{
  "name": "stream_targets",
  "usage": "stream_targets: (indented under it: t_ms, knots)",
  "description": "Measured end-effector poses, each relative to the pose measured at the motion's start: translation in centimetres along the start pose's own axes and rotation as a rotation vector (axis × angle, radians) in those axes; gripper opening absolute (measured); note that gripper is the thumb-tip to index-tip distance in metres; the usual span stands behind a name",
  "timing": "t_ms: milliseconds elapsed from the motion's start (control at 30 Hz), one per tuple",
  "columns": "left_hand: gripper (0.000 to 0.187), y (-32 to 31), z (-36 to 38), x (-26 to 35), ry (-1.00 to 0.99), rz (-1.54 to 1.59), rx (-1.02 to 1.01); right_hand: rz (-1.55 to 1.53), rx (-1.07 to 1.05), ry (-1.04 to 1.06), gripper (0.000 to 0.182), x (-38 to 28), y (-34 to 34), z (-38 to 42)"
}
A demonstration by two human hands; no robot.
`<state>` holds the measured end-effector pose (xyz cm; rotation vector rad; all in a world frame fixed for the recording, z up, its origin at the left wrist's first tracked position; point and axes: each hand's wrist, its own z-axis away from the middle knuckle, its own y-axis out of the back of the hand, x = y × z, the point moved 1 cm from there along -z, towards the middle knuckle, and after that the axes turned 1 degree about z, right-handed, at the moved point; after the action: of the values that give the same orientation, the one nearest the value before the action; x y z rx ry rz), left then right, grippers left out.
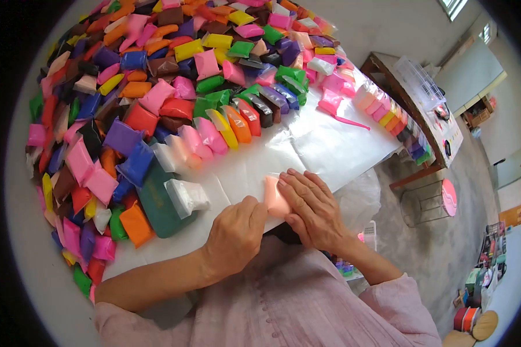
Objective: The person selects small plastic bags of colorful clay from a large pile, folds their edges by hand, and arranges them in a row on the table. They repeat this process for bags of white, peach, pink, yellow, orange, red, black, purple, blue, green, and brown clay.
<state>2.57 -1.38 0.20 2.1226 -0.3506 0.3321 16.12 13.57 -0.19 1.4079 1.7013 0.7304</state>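
A small clear packet of peach-coloured soft material lies on the white sheet near the table's front edge. My right hand rests flat over the packet's right side, fingers stretched out. At the packet's left edge, my left hand is closed with its fingers curled in; whatever they pinch is hidden. Left of that hand, a white packet sits partly on a dark green flat mat. Beyond my hands stands a row of packets in several colours, among them a yellow packet and an orange packet.
A large heap of coloured packets covers the table's left and back. A pink strip-like tool lies on the white sheet. Another packet row lines the right edge. Beyond are a wooden table and a pink-topped stool.
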Motion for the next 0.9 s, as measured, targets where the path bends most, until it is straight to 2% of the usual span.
stream_targets:
  t_ms: [67,133,233,333,367,467,567,667,700,800,833,900]
  knots:
    - [0.013,0.0,-0.1,-0.1,-0.018,-0.014,0.004,0.082,0.043,-0.026,0.047,-0.1,0.6,-0.2]
    - [0.013,0.4,0.1,0.3,-0.137,-0.148,0.011,0.167,0.119,-0.076,0.045,-0.6,1.3,0.3]
    - [0.011,0.3,0.6,0.9,-0.302,-0.353,0.128,-0.006,0.101,-0.419,0.047,-2.7,3.1,0.9]
    - [0.009,0.5,0.7,1.1,-0.412,-0.495,0.193,-0.307,0.048,-0.625,0.054,-4.4,2.9,-1.2]
    - [0.009,0.7,0.7,1.0,-0.443,-0.535,0.198,-0.328,0.031,-0.682,0.067,-4.7,2.6,-1.9]
    - [0.006,1.3,0.5,1.1,-0.441,-0.569,0.204,-0.356,0.034,-0.678,0.071,-4.8,2.0,-3.1]
    - [0.019,1.7,0.7,1.0,-0.449,-0.546,0.216,-0.629,0.001,-0.747,0.071,-3.8,1.3,-4.0]
    - [0.017,2.1,0.6,1.2,-0.570,-0.348,0.283,-0.457,0.113,-0.419,0.071,-2.8,0.5,-5.9]
    - [0.017,1.8,0.9,1.2,-0.571,-0.317,0.250,-0.457,0.111,-0.347,0.073,-2.4,0.0,-6.5]
    - [0.012,0.2,1.4,0.1,-0.603,-0.132,-0.067,-0.557,0.054,-0.126,0.072,-2.2,-1.9,-8.4]
    - [0.010,0.0,1.7,0.3,-0.635,-0.209,-0.128,-0.594,-0.012,-0.145,0.069,-2.6,-2.0,-8.9]
    - [0.010,-0.1,2.1,0.6,-0.643,-0.172,-0.149,-0.581,-0.040,-0.082,0.069,-2.8,-3.2,-9.5]
